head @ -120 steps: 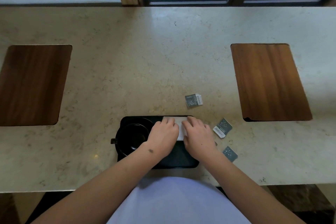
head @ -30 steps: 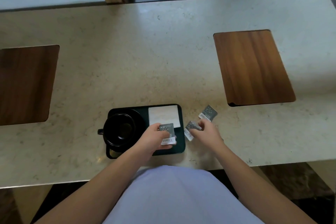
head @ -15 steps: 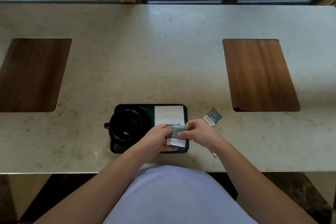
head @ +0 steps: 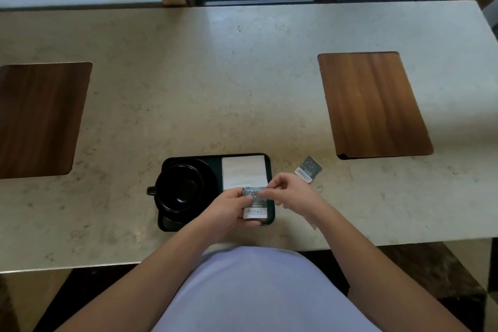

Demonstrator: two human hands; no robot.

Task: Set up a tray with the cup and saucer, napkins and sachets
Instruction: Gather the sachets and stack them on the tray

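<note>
A black tray [head: 271, 213] lies near the front edge of the stone counter. On its left half sits a black cup [head: 179, 187] on a black saucer [head: 210, 170], handle to the left. A white napkin [head: 244, 171] lies flat in the tray's far right corner. My left hand [head: 227, 210] holds grey-and-white sachets [head: 254, 203] over the tray's near right corner. My right hand [head: 292, 193] pinches the top right edge of those sachets. One more sachet [head: 308, 169] lies on the counter just right of the tray.
Two wooden placemats lie on the counter [head: 188, 75], one at the left edge [head: 37, 118] and one at the right [head: 373, 104]. A window frame runs along the counter's far side. The counter's front edge is close to my body.
Both hands left the napkin. My left hand took a sachet over the tray; my right hand picked one off the counter and brought it onto the one in my left.
</note>
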